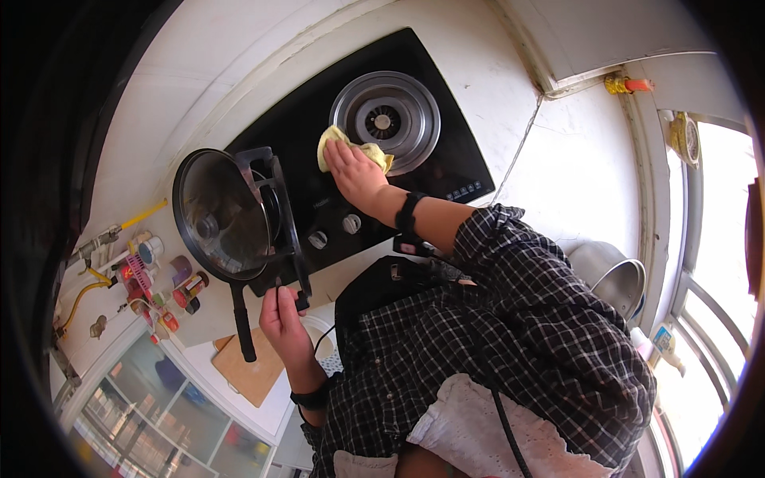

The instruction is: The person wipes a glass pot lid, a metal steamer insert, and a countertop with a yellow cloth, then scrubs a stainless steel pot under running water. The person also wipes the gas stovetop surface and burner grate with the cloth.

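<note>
My right hand point(355, 173) presses a yellow cloth point(329, 136) against the black glass gas hob point(293, 128), at the near-left rim of the steel burner ring point(431, 113). My left hand point(284, 316) is closed around the lower end of a black frame point(288, 215), which looks like a pan support and stands tilted over the hob's left side. Beside it, to the left, is a black frying pan point(244, 322) with a glass lid point(221, 221). The frame partly hides the left burner. Two control knobs point(352, 224) point(318, 240) sit along the near edge.
Left of the pan stand several spice jars and bottles point(190, 288), close to a yellow gas hose point(143, 214). A wooden cutting board point(251, 365) lies at lower left. A metal pot point(606, 278) is at right by the window, near a spray bottle point(668, 346).
</note>
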`<state>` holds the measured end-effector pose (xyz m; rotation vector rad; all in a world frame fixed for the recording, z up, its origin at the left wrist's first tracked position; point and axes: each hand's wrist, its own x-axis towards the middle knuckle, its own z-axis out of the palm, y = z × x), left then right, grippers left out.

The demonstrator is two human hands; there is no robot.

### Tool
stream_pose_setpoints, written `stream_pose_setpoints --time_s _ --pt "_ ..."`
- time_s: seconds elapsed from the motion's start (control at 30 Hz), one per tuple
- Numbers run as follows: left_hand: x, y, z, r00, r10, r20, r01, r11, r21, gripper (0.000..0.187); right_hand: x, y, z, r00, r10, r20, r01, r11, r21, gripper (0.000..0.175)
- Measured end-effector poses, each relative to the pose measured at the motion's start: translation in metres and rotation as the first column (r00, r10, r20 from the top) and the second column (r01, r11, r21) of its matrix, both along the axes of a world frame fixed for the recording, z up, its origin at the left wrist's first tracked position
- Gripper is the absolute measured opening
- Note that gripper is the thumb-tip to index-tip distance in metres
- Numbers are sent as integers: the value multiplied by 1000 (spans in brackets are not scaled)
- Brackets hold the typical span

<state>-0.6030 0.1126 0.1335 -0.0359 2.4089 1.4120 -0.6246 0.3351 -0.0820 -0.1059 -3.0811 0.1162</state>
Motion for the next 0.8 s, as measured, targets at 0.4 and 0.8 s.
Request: stream_pose_setpoints --time_s 0.4,0.8 --pt "-1 8 1 997 -75 7 75 997 36 29 113 92 10 991 113 -69 -119 988 -98 37" --pt "11 -15 -8 999 -37 6 37 999 -35 31 86 186 13 967 -178 -184 137 967 -215 27"
